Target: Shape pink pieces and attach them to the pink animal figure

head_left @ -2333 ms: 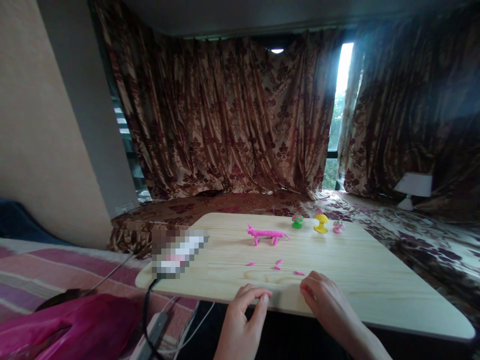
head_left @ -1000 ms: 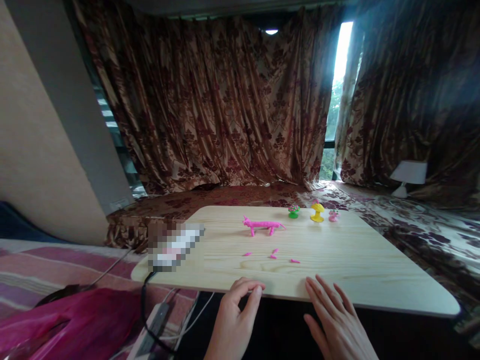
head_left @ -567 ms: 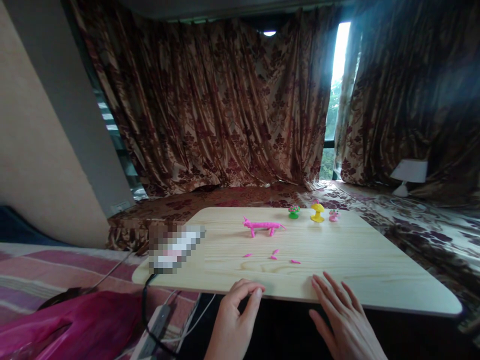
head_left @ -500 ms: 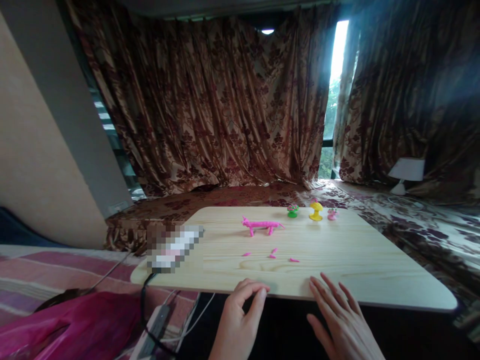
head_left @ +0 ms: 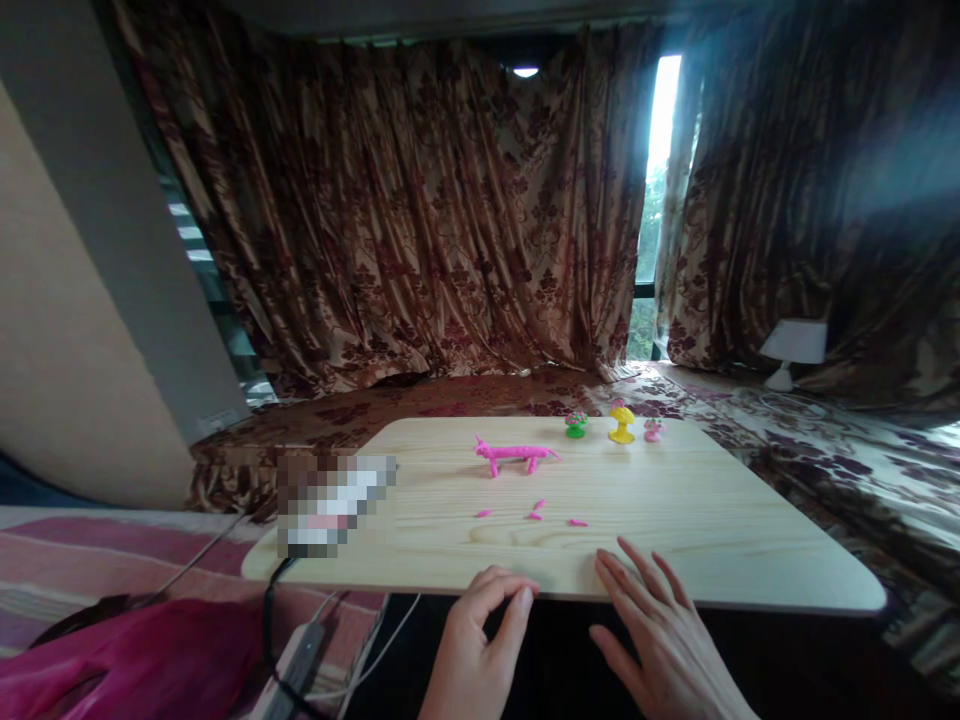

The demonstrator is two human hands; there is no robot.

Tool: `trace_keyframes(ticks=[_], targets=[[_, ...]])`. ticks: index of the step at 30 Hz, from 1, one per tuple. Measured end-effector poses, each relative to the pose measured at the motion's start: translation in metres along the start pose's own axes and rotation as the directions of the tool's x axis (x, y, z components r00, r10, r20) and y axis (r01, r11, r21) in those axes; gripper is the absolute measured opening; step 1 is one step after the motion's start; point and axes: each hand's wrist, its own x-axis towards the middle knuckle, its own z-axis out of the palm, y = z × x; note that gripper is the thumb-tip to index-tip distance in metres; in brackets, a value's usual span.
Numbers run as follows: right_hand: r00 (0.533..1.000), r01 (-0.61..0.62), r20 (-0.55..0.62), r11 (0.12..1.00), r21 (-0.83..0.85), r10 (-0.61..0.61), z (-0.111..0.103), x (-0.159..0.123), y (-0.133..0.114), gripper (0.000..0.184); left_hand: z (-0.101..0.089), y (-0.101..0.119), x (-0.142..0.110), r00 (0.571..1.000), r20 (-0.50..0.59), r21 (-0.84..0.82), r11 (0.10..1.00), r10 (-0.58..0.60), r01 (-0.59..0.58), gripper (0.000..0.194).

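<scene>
My left hand [head_left: 484,635] is at the table's near edge, fingers curled and thumb pressed toward the index fingertip. Whatever may be in that pinch is hidden. To its right, my right hand [head_left: 656,620] lies palm down on the edge, fingers spread and thumb apart, holding nothing. Beyond both hands are several small pink clay pieces, among them one at the left [head_left: 484,513] and one at the right [head_left: 578,523]. Behind these stands a long pink clay animal [head_left: 514,454] on short legs, with ears and a thin tail; neither hand touches it.
A green clay mushroom [head_left: 576,425], a yellow one [head_left: 621,423] and a pink one [head_left: 653,430] stand at the back of the wooden table [head_left: 712,530]. A blurred-out object [head_left: 337,505] lies at the left. Below are a power strip [head_left: 292,665] and cables. A lamp [head_left: 795,345] stands behind right.
The whole scene has shifted slightly left as the view turned. My right hand appears a little further left, nearer my left hand. The clay things keep their places on the table.
</scene>
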Motion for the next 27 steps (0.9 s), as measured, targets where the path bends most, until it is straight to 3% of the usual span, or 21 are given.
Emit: trace_keyframes(ticks=[5,8,12,18,20,23,27], targets=[[0.996,-0.09,-0.02,0.996,0.005,0.09,0.005,0.003,0.004,0.057,-0.007,-0.002,0.001,1.0,-0.002,0.022,1.0,-0.013,0.013,0.02],[0.996,-0.085,0.007,0.996,0.015,0.084,0.003,-0.003,0.006,0.06,-0.007,-0.005,0.003,0.998,-0.041,0.021,0.999,-0.04,0.041,0.02],[0.992,-0.083,0.103,0.995,0.05,0.077,-0.004,0.001,0.003,0.062,0.0,-0.002,0.001,1.0,0.003,0.016,1.0,-0.006,0.006,0.019],[0.991,-0.079,0.107,0.996,0.041,0.074,-0.002,-0.001,0.01,0.061,-0.007,-0.003,-0.002,0.999,-0.032,0.076,0.997,-0.001,0.003,0.019],[0.993,-0.059,0.105,0.997,0.041,0.054,-0.002,-0.005,0.01,0.065,-0.006,-0.007,-0.001,0.997,-0.068,0.142,0.99,0.028,-0.018,0.02],[0.993,-0.062,0.1,0.997,0.036,0.058,-0.003,-0.004,0.007,0.067,0.0,-0.016,-0.001,0.983,-0.082,0.344,0.93,0.166,-0.128,0.02],[0.995,-0.054,0.089,0.999,0.003,0.053,-0.003,0.002,0.006,0.065,0.004,-0.03,-0.002,0.968,0.03,0.564,0.795,0.25,-0.223,0.03]])
